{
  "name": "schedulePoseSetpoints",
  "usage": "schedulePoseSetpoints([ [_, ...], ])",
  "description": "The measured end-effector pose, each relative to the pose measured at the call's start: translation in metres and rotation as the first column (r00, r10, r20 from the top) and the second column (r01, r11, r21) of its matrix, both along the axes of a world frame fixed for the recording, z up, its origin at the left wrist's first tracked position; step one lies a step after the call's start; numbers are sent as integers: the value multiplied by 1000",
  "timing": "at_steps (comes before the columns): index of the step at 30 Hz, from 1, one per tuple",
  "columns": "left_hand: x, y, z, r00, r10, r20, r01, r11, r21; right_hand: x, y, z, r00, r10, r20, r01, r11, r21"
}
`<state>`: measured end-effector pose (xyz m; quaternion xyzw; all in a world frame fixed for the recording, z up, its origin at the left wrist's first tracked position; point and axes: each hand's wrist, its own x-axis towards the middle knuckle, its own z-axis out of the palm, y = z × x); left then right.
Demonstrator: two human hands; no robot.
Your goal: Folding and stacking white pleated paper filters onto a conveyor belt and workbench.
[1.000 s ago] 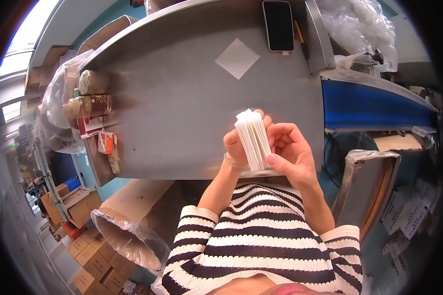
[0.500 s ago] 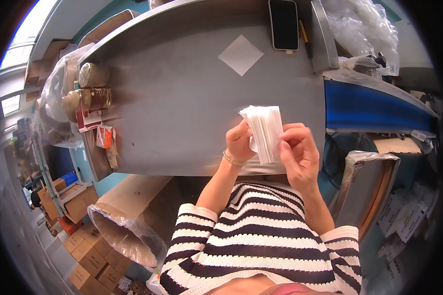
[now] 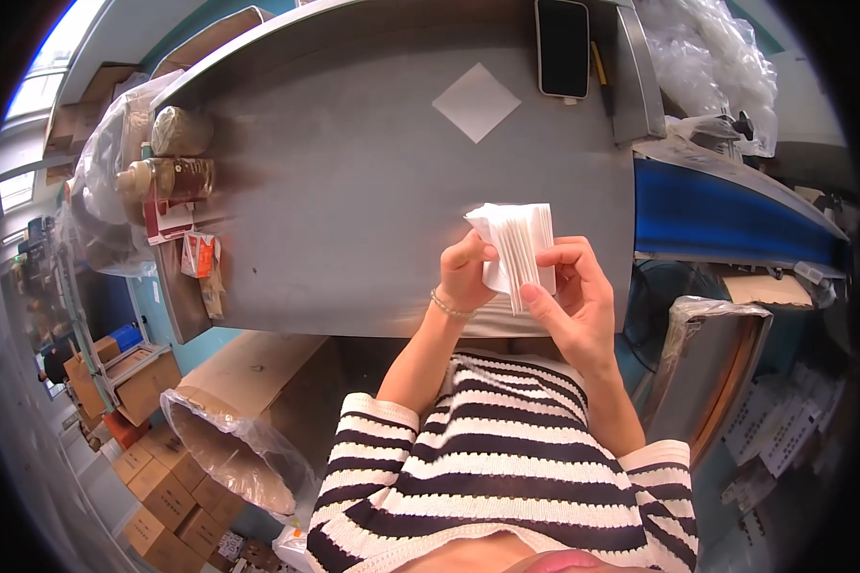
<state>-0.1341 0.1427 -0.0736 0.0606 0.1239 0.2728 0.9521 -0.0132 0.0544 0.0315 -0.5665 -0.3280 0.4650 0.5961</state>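
A stack of thin white paper pieces point(image 3: 518, 250), fanned a little along its edges, is held above the near side of the steel table point(image 3: 334, 210). My left hand point(image 3: 464, 269) grips its left side, thumb on the front. On the opposite side, my right hand point(image 3: 583, 294) pinches the lower right edge between thumb and fingers. Whether the pieces are single sheets or flat sleeves I cannot tell. A similar white square point(image 3: 476, 102) lies flat on the table, turned cornerwise, beyond the stack.
A phone point(image 3: 563, 48) and a yellow-and-black pen-like tool point(image 3: 600, 74) lie at the far right. A blue conveyor belt point(image 3: 726, 215) adjoins the table's right side. Jars point(image 3: 183, 181) and a small orange-and-white box point(image 3: 199, 255) line the left edge. Cartons point(image 3: 158, 492) stand lower left.
My right thumb and fingers have shifted left, further over the stack's lower right edge. The stack remains in both hands. The whole view has shifted slightly.
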Motion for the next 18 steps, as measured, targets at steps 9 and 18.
schedulePoseSetpoints([
  [9, -5, -1, -7, 1000, -11, 5, 11, 999, -38, -4, 1, -4, 1000, 2, -4, -2, 1000, -27],
  [18, -10, 4, -12, 1000, -16, 26, 17, 1000, -16, -8, 6, -5, 1000, -3, -24, 2, 999, -37],
])
